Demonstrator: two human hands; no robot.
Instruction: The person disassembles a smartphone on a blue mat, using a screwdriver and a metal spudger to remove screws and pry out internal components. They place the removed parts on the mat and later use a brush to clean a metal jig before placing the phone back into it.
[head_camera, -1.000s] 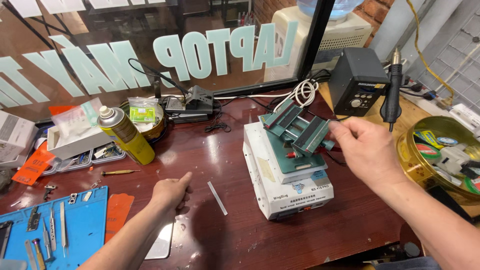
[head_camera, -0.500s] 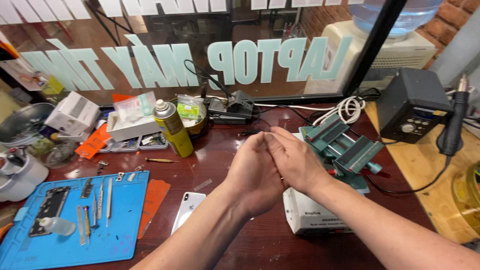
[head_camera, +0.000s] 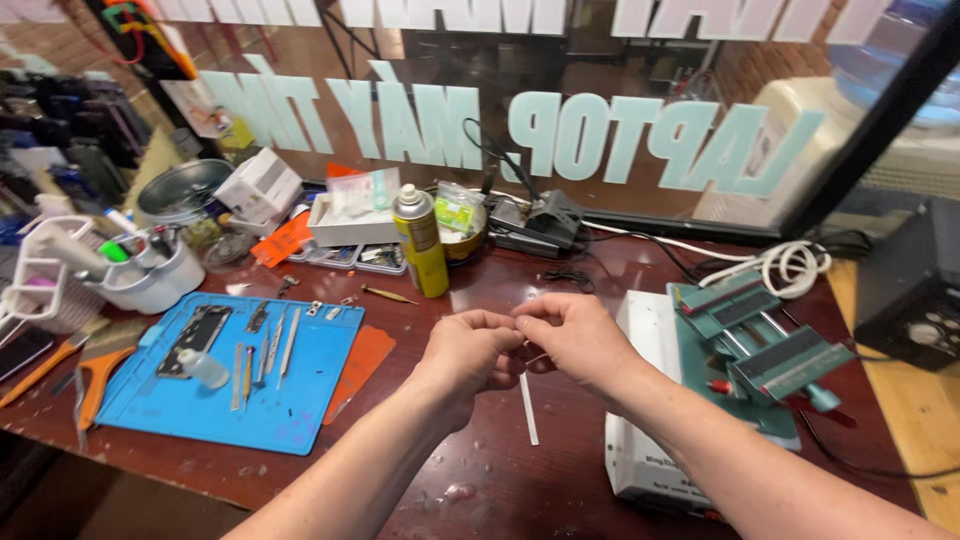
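Hands met above the table (head_camera: 560, 470): left hand (head_camera: 468, 355) and right hand (head_camera: 570, 335) pinched a thin white strip (head_camera: 527, 405), fingers clenched on it, right of the blue mat (head_camera: 300, 400).

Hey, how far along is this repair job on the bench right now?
Done so far: tools lie laid out on the blue mat. In hand: the left hand and right hand meet fingertip to fingertip over the table, pinching something too small to tell, above a thin white strip. Left: the green clamp on the white machine holds nothing that shows.
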